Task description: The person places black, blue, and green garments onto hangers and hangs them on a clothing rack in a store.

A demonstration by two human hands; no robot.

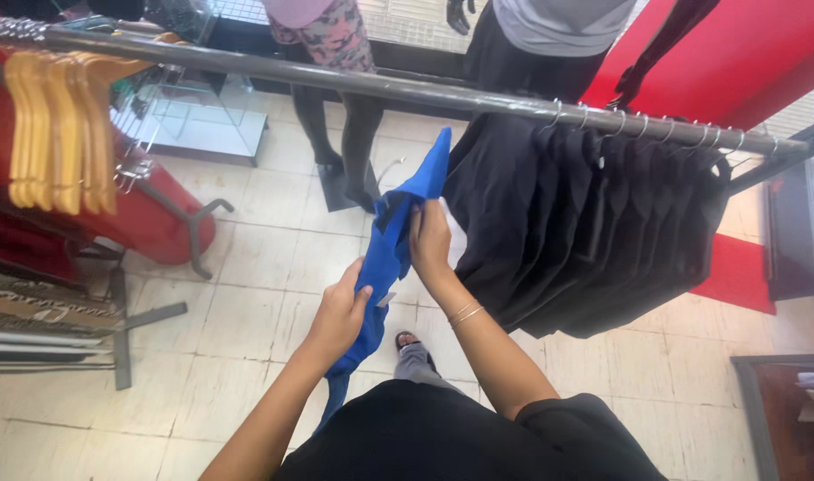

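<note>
Gripping blue garment: left hand and right hand grip closed on it; hanger hidden, lower end behind torso.

Both hands grip blue garment.

Black shirts hang on the rail right of the grip, yellow hangers way off left, mannequin legs beyond.

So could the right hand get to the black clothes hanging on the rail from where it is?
Probably yes. The right hand grips the top of the blue garment right beside the black garments on the metal rail, with nothing between them, though it is busy holding cloth.
</note>
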